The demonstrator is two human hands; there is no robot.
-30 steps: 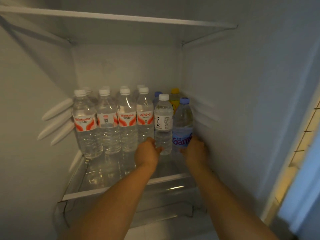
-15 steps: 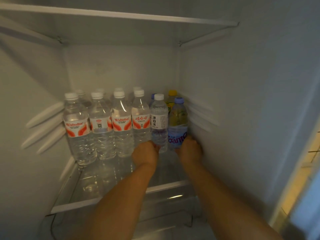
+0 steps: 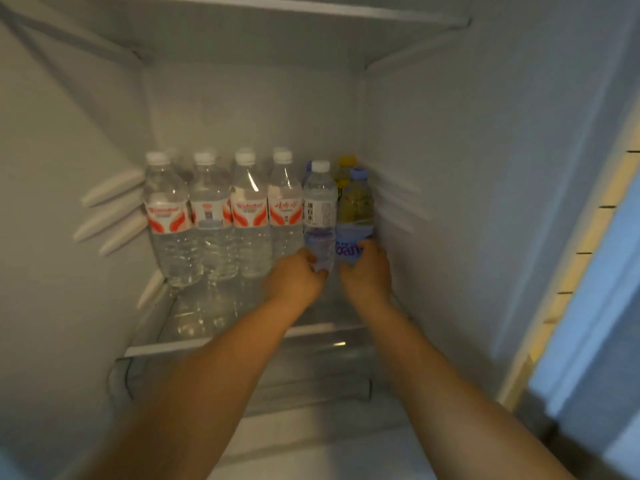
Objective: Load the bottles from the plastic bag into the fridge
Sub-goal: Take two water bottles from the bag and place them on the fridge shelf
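Inside the fridge, both my arms reach onto the glass shelf [image 3: 221, 344]. My left hand [image 3: 294, 278] grips the base of an upright white-capped water bottle [image 3: 319, 206]. My right hand [image 3: 367, 271] grips the base of a blue-capped bottle with a blue label [image 3: 355, 216], close to the right wall. Left of them stands a row of several clear bottles with red-and-white labels [image 3: 211, 216]. A yellow-capped bottle [image 3: 346, 164] stands behind the blue-capped one. The plastic bag is out of view.
The fridge's right wall [image 3: 450, 202] lies just beside my right hand. Another shelf [image 3: 277, 8] spans overhead. A clear drawer [image 3: 311, 382] sits under the glass shelf. White rail ribs [image 3: 110, 209] stick out of the left wall. The fridge's door edge [image 3: 568, 271] shows at right.
Both hands have pushed the two bottles a little deeper on the shelf, toward the row and the right wall. The view has shifted slightly.
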